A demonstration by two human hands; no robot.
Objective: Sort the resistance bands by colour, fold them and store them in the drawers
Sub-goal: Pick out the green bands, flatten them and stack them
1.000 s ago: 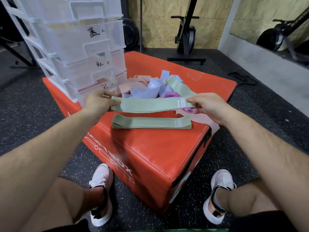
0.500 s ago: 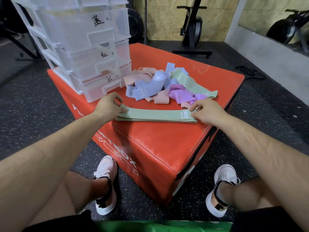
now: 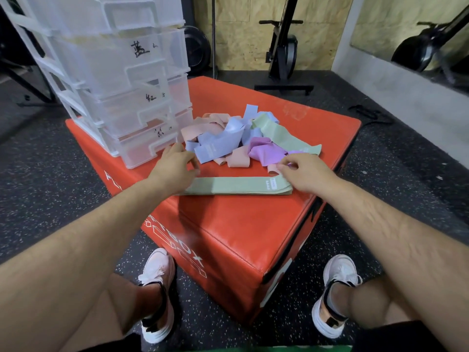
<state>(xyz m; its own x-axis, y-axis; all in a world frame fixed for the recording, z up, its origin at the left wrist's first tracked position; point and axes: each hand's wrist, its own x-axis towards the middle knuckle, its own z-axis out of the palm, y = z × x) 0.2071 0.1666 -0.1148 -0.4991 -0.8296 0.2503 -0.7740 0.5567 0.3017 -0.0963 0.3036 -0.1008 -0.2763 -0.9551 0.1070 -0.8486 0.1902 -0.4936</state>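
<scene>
Leftmost, a clear plastic drawer unit (image 3: pixel 121 80) stands on the far left part of an orange padded box (image 3: pixel 243 224), its drawers all pushed in and marked with handwritten black characters on their fronts. The lowest drawer's handle sits just beside the left hand (image 3: pixel 175 168), which hovers over the left end of a stack of green bands (image 3: pixel 238 185); its fingers are loosely curled and hold nothing, though whether they touch the band beneath cannot be told. The green stack lies flat and straight along the near part of the box top, edges roughly aligned, with a small white label near its right end.

Behind it, toward the middle of the box, a tangled pile of bands (image 3: pixel 238 141) stands between the stack and the far edge: pink ones on the left and near side, pale blue in the centre, purple to the right, and a single loose green band (image 3: pixel 284 135) draped across the pile's far right. The right hand (image 3: pixel 307 171) rests at the right end of the stack, fingers bent, thumb and forefinger close together near the purple band's edge; it grips nothing that can be made out.

Below, two white shoes (image 3: pixel 157 283) rest on speckled black flooring (image 3: pixel 33 174) either side of the box's near corner. Exercise machines stand against the back wall.
</scene>
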